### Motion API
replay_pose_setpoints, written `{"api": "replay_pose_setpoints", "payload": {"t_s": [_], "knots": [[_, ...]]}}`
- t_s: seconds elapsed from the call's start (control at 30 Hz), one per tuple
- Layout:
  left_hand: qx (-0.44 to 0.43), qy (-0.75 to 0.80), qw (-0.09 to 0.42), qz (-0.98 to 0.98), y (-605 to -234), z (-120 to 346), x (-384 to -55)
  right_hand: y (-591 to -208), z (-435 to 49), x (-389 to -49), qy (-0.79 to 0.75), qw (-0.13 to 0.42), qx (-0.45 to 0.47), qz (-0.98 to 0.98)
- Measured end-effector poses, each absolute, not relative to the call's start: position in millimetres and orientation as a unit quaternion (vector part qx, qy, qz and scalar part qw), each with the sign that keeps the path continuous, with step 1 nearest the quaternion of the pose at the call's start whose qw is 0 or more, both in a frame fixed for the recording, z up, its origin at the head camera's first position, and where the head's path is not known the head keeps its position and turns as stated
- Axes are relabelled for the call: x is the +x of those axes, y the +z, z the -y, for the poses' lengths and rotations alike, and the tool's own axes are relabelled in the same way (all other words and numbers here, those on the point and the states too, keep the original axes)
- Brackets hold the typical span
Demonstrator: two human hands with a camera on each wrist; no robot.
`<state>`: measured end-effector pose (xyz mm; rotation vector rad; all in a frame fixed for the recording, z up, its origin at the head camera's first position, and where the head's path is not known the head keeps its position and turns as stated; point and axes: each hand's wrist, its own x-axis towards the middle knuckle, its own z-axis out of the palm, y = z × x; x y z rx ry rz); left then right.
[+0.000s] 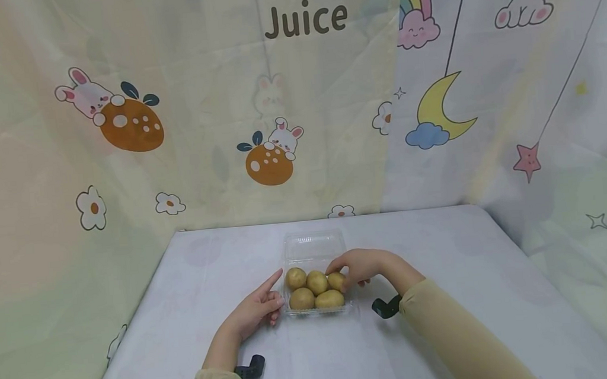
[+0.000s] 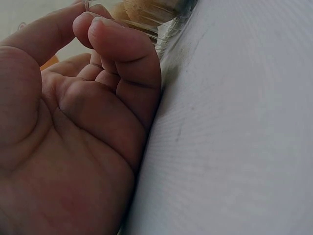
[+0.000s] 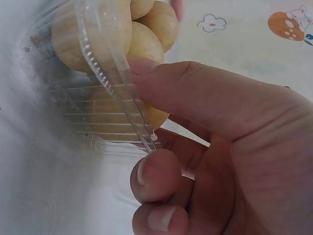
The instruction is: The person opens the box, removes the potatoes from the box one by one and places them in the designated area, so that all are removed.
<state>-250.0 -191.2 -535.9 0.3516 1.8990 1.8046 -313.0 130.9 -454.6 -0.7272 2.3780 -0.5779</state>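
Several yellow-skinned potatoes [image 1: 317,282] sit in a clear plastic clamshell container [image 1: 321,312], its lid [image 1: 314,246] folded back and away. My left hand [image 1: 256,309] is at the container's left side, index finger stretched along the edge. Its thumb meets the clear rim, and the other fingers curl beside the wall [image 2: 161,34]. At the right side, my right hand [image 1: 363,265] reaches over the rim [image 3: 129,107]. Thumb and index finger pinch the back right potato [image 3: 159,117], while other fingers curl outside the container.
The container stands on a white-covered table [image 1: 419,234]. A printed curtain [image 1: 195,103] hangs behind the table's far edge and along its sides. Dark wrist devices [image 1: 250,369] sit on both forearms, close over the tabletop.
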Motion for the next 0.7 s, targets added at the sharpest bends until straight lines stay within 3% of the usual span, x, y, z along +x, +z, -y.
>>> {"api": "replay_pose_setpoints", "payload": {"t_s": [0.7], "knots": [[0.141,0.663,0.247,-0.693,-536.5,191.9,-250.1,-445.3,-140.5,-313.7,-0.253,0.256,-0.288,-0.888]]}}
